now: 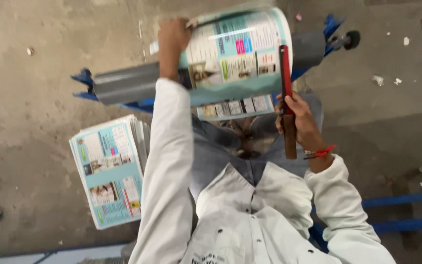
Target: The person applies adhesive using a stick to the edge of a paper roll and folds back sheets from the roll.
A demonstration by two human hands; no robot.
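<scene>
Bare floor left of paper stack; blue frame right.

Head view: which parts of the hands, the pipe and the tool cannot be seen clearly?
- Grey pipe: its middle is hidden under the printed sheet.
- Left hand: fingers are blurred.
- Red tool: the right hand covers part of it.
- Paper stack: print too small.

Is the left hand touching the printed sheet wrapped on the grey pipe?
Touching. The head view shows the left hand gripping the printed sheet's edge on the grey pipe.
</scene>
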